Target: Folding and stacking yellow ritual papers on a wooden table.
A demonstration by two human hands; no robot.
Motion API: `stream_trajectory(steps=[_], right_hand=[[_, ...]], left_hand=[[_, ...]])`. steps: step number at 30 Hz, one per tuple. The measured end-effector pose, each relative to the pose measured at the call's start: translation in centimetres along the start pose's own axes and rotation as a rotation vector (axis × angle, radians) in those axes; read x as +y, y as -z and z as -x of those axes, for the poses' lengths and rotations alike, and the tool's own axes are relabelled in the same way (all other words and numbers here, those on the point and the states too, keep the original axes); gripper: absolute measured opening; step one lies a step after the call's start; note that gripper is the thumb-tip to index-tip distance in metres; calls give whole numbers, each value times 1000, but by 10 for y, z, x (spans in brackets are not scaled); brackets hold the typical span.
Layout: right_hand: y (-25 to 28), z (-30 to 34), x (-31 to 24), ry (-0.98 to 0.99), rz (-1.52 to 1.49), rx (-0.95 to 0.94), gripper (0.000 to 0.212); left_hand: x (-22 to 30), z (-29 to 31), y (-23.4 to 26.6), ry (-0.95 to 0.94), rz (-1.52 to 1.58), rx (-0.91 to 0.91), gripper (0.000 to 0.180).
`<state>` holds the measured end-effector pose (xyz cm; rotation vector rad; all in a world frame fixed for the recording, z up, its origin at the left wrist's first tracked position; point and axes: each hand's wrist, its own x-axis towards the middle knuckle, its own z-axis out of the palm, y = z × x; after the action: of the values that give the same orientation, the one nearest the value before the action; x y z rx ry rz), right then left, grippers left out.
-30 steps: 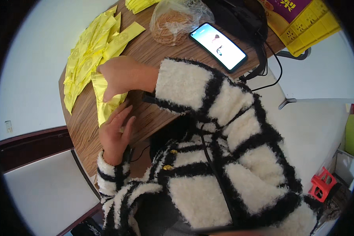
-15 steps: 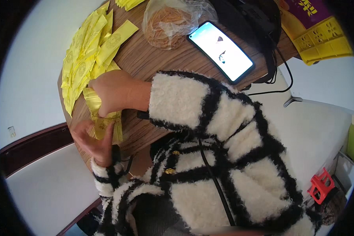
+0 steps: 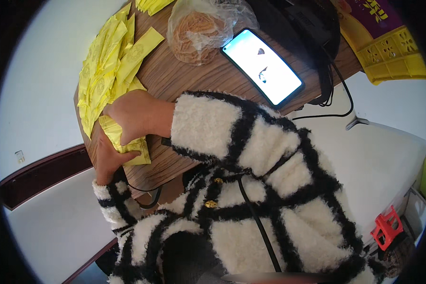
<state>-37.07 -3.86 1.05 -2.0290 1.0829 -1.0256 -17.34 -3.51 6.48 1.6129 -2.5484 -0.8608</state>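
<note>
A yellow paper slip with printed patterns (image 3: pixel 141 152) lies partly folded near the table's left front edge, between my hands. My right hand (image 3: pixel 139 115) reaches across to the left with its fingers curled down onto the slip's upper part; the fingertips are hidden beneath it. My left hand (image 3: pixel 110 155) rests at the slip's left side, thumb stretched over the paper and the other fingers pointing away, apart from the thumb. Just beyond my right hand lies a loose pile of long yellow paper slips (image 3: pixel 102 71), overlapping each other.
A clear plastic bag of thin orange-brown strands (image 3: pixel 198 35) stands on the wooden table (image 3: pixel 154 71). Right of it lies a lit phone (image 3: pixel 265 66), with a black bag (image 3: pixel 300 23) and cable behind. At the right are a yellow plastic basket (image 3: pixel 395 54) and a red stool (image 3: pixel 387 227).
My left hand has moved up and left along the slip, its thumb now laid across the paper. My right hand stays on the slip, slightly lower. The whole view has shifted a little.
</note>
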Motion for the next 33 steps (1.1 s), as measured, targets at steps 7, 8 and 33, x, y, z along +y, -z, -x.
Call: stream_trajectory(steps=[7,8,33], right_hand=[[2,-2,2,110,-75,-40,59],[3,-3,2,112,-77,-41,59],[-24,-9,32,77,-299,-236,73]], left_hand=[[-12,4,-7,-89,16,142,89],[-14,5,-7,-92,44,166,88],[8,24,4,-40,-369,193,78]])
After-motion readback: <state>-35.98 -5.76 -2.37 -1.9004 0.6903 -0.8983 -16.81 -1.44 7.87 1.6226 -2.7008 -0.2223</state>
